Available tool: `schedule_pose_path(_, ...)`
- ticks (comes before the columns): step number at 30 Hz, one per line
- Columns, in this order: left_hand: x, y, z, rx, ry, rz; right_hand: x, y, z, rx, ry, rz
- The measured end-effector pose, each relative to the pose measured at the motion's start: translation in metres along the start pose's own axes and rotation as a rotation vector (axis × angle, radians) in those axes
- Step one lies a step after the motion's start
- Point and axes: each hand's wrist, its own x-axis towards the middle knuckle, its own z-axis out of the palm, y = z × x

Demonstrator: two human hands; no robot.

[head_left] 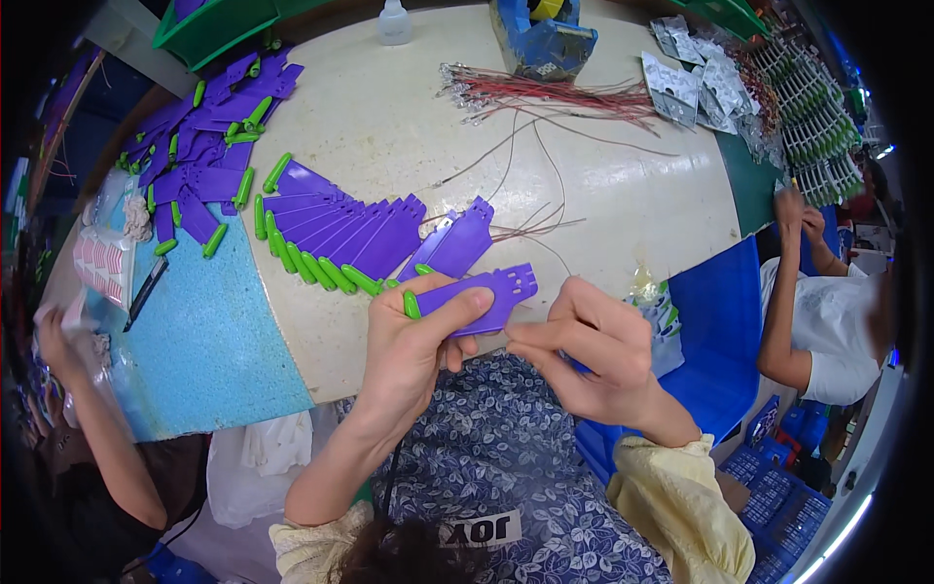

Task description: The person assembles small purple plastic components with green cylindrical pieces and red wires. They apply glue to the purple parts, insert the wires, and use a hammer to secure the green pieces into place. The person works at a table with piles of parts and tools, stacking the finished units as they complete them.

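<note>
My left hand (394,341) is closed around a flat purple plastic piece (501,295) with a bright green end, its thumb pressed on top. The piece is held above the table's near edge, its slotted end to the right. Close by its lower right edge, my right hand (598,350) is closed in a pinch; whatever lies between the fingertips is too small to make out. Just beyond, another purple piece (462,241) lies beside thin red and dark wires (525,232). To its left, several similar pieces (336,232) overlap in a fanned row, green ends toward the left and near side.
A heap of purple and green pieces (204,146) covers the far left. Beyond are a bundle of red wires (564,92), a blue tape dispenser (543,44), a small bottle (394,24) and silvery packets (671,90). A blue bin (720,321) stands right; people work on both sides.
</note>
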Motion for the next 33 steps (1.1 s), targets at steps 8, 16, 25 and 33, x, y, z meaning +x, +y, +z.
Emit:
schedule_pose_path(8, -0.016, -0.017, 0.008, 0.412, 0.060, 0.378, 0.001, 0.030, 0.004, 0.330, 0.026, 0.309)
schedule_pose_path(16, -0.020, -0.020, 0.011, 0.874, 0.084, 1.000, -0.022, 0.053, 0.017, 0.939, 0.023, 0.609)
schedule_pose_path(25, -0.019, -0.015, 0.020, 1.083, 0.096, 1.184, -0.040, 0.058, 0.033, 1.224, 0.059, 0.669)
schedule_pose_path(33, -0.003, -0.021, -0.022, 1.304, 0.237, 1.053, 0.050, 0.091, -0.025, 0.189, -0.266, 0.293)
